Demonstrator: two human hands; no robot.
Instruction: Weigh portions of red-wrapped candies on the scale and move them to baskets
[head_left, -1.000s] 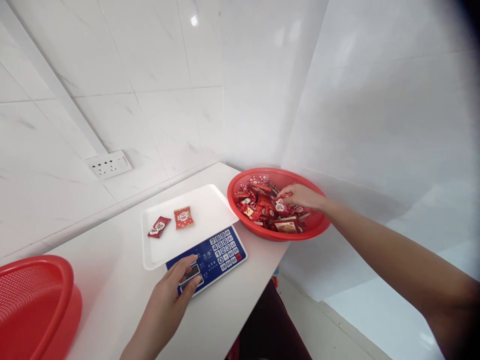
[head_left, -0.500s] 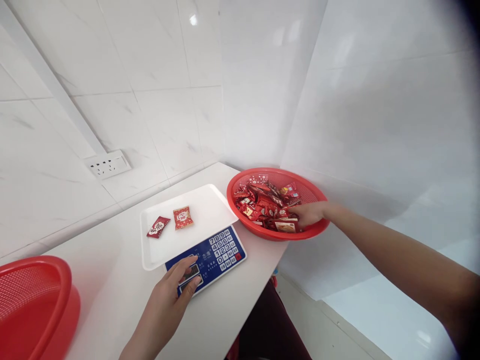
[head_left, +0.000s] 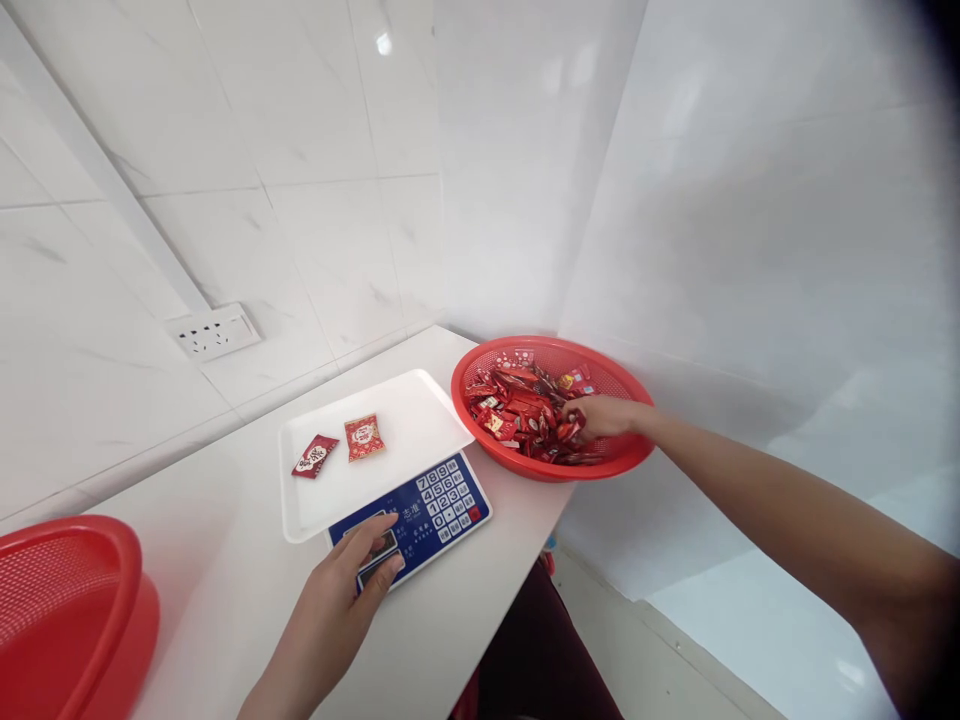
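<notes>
My left hand (head_left: 337, 605) rests on the display end of a blue digital scale (head_left: 420, 510), fingers apart and nothing in them. The scale's white tray (head_left: 412, 420) bears two small packets: a dark red one (head_left: 315, 456) at the left and a red and gold one (head_left: 364, 438) beside it. Inside a red perforated basket (head_left: 615, 380) at the right lie several red packets (head_left: 525, 405). My right hand (head_left: 600, 415) is in that basket, its fingers closed on a red packet (head_left: 571, 425); its fingertips are partly hidden among the packets.
Another red basket (head_left: 127, 590) stands at the lower left, cut off by the frame. The white table (head_left: 225, 560) runs along a tiled wall with a socket panel (head_left: 214, 332). A white wall rises behind the right basket.
My right hand has moved slightly left and up within the basket, and its fingers have closed on a red packet. A pale-labelled packet near it no longer shows. My left hand has stayed on the scale.
</notes>
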